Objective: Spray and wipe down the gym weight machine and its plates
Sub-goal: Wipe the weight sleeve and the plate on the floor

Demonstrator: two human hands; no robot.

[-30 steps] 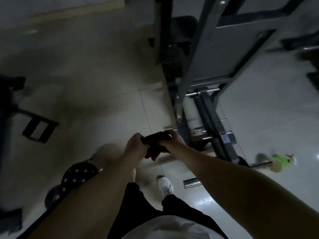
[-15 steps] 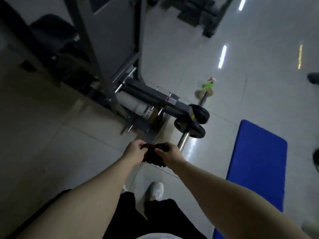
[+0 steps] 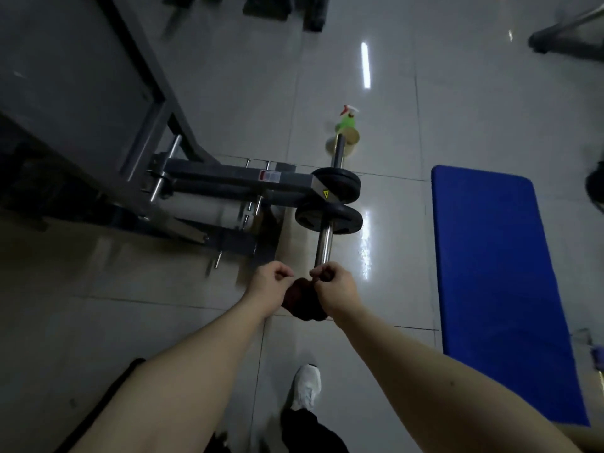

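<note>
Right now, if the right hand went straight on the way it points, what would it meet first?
Probably the near end of the steel bar, just beyond the right hand, which grips the dark cloth with the left hand. The black plate comes after. Depth is uncertain from one view.

The pale tiled floor (image 3: 425,93) is smooth and glossy, with lamp reflections. The round metal bar (image 3: 324,248) is polished and shiny; the black round weight plates (image 3: 328,219) look matt. The grey metal machine frame (image 3: 228,176) has dull paint. The dark red cloth (image 3: 304,300) looks soft.
</note>
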